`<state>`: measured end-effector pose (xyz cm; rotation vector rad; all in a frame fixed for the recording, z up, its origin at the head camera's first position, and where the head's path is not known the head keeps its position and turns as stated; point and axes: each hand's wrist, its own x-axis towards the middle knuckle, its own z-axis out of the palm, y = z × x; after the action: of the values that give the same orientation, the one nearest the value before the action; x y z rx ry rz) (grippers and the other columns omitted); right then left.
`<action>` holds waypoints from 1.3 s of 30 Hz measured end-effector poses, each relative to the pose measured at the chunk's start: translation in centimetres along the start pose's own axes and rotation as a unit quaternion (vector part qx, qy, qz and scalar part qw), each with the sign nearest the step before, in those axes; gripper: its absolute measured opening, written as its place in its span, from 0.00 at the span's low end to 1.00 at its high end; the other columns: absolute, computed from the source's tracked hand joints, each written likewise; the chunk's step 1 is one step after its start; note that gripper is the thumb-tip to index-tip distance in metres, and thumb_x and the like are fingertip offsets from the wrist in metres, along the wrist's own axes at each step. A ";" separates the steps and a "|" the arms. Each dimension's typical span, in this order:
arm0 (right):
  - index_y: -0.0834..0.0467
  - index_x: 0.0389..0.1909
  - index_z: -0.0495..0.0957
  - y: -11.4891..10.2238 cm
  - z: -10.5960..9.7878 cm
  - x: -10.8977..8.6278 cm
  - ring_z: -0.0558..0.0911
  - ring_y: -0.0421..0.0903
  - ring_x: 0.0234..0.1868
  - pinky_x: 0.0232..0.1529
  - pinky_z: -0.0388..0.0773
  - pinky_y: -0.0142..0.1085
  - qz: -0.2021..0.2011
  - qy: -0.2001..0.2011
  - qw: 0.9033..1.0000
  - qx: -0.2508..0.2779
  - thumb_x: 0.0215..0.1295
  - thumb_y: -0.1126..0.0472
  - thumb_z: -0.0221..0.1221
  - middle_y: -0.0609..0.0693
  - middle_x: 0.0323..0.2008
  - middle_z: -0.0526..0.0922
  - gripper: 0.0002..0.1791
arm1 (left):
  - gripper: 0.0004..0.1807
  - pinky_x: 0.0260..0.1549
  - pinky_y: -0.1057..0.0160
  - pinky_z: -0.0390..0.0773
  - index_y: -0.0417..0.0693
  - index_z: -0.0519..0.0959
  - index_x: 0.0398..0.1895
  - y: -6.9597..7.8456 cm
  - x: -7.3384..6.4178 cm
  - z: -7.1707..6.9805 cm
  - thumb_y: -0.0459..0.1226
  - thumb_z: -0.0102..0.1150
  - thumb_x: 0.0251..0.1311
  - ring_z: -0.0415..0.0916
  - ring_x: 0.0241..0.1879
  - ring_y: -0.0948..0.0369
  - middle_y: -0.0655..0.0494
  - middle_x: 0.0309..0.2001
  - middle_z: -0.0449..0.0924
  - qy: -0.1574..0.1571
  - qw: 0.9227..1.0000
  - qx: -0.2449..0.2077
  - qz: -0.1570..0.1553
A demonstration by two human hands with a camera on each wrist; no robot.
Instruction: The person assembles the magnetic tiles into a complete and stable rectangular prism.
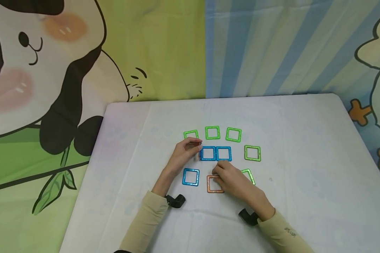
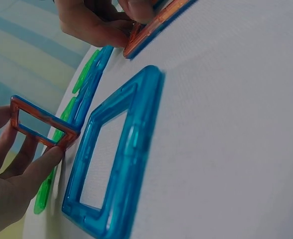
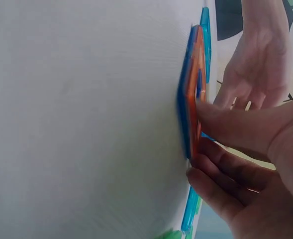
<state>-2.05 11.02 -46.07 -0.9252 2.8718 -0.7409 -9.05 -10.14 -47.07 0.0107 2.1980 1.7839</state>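
Note:
My left hand pinches an orange square magnetic tile by its edges, standing it up at the left end of two joined blue square tiles. With thumb and fingers, my right hand grips another orange square tile at the near side. In the right wrist view this orange tile has a dark blue layer against its underside and looks tilted off the table. A single blue square tile lies flat between the forearms, large in the left wrist view.
Several green square tiles lie in an arc beyond and right of the blue pair; one green tile is partly behind my right hand. A white-covered table meets a cartoon-printed curtain at the back. Black wrist devices sit near both sleeves.

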 end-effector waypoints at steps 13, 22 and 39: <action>0.56 0.34 0.81 -0.2 0.0 0.3 0.77 0.41 0.35 0.36 0.79 0.33 -0.006 0.015 0.999 -0.035 0.59 0.63 0.67 0.46 0.32 0.79 0.05 | 0.16 0.62 0.56 0.72 0.58 0.78 0.53 -0.1 -0.1 0.0 0.44 0.60 0.63 0.75 0.58 0.62 0.59 0.55 0.79 -0.003 1.000 -0.017 -0.002; 0.56 0.40 0.84 0.0 -0.7 1.0 0.79 0.39 0.32 0.35 0.81 0.33 -0.002 0.020 0.999 -0.041 0.61 0.63 0.65 0.46 0.34 0.82 0.07 | 0.17 0.62 0.56 0.72 0.56 0.77 0.55 -0.2 0.0 0.0 0.44 0.61 0.63 0.75 0.59 0.60 0.58 0.56 0.78 -0.001 1.000 -0.014 0.005; 0.55 0.36 0.85 0.1 -1.7 2.2 0.78 0.39 0.30 0.32 0.78 0.30 -0.013 0.054 0.998 0.009 0.60 0.66 0.65 0.46 0.34 0.77 0.05 | 0.16 0.62 0.55 0.72 0.56 0.77 0.55 -0.2 0.0 0.0 0.43 0.60 0.64 0.74 0.61 0.60 0.58 0.57 0.78 -0.001 1.000 -0.018 0.005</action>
<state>-4.17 10.61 -44.33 -0.9516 2.9452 -0.8437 -9.01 -10.18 -47.24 0.0149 2.1681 1.8286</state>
